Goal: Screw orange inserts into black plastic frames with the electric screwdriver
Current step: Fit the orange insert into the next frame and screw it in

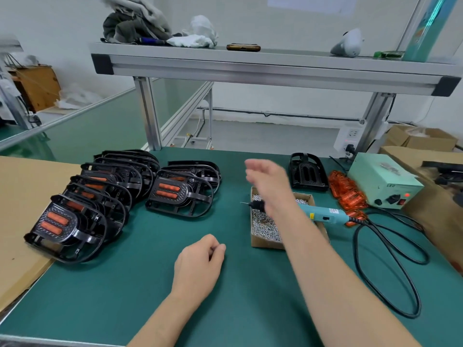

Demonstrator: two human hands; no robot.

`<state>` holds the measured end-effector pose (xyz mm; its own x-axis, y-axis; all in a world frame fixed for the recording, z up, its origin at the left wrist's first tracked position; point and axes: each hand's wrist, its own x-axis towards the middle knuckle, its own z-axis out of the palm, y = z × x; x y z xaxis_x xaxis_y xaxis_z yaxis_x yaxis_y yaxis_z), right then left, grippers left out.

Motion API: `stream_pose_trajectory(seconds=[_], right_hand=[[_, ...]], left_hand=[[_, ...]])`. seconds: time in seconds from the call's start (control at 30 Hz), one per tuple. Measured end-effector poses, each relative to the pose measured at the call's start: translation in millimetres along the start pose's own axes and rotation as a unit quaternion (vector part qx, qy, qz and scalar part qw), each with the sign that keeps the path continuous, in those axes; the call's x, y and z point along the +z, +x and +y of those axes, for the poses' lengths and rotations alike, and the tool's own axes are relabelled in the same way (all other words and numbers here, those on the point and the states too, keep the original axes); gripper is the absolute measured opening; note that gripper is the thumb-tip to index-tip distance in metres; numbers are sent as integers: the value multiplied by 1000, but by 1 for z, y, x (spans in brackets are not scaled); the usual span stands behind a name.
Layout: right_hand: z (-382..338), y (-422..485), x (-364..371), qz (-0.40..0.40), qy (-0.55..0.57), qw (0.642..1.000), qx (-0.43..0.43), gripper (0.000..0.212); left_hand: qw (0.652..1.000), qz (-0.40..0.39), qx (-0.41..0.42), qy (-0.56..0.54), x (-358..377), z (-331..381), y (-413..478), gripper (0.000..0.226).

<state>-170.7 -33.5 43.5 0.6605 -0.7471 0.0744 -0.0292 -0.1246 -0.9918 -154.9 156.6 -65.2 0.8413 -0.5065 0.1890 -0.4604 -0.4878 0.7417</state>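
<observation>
- Hovering right hand (268,181) spread, empty; left hand (200,261) loosely curled, seemingly empty.
- Black plastic frame (307,171) at one o'clock: probably light, stiff; I'd grip its rim.

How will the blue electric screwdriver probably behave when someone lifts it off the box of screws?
The electric screwdriver looks stiff and round-bodied, so it may roll once set on the mat. Its thick black cable, looped on the mat, will likely drag at the rear end. Resting across the cardboard box, it could slide off if pushed.
</observation>
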Motion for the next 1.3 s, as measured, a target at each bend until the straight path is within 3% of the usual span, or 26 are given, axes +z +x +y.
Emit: stream_pose_trajectory(seconds=[0.13, 0.27, 0.4, 0.77, 1.3], right_hand=[[8, 55, -66, 61, -204, 977, 4, 33], [28, 90, -113, 62, -401, 913, 41, 36], [45, 100, -133, 44, -496, 864, 71, 44], [60, 107, -141, 20, -558, 826, 72, 46], [47, 100, -142, 17, -566, 823, 32, 32]], left_hand=[[1000, 11, 6, 16, 3, -2, -2, 30], [1000, 12, 8, 8, 3, -4, -1, 28], [1000, 14, 10, 0, 4, -4, -1, 27], [1000, 10, 7, -7, 3, -3, -2, 26], [1000, 12, 15, -18, 4, -5, -1, 21]])
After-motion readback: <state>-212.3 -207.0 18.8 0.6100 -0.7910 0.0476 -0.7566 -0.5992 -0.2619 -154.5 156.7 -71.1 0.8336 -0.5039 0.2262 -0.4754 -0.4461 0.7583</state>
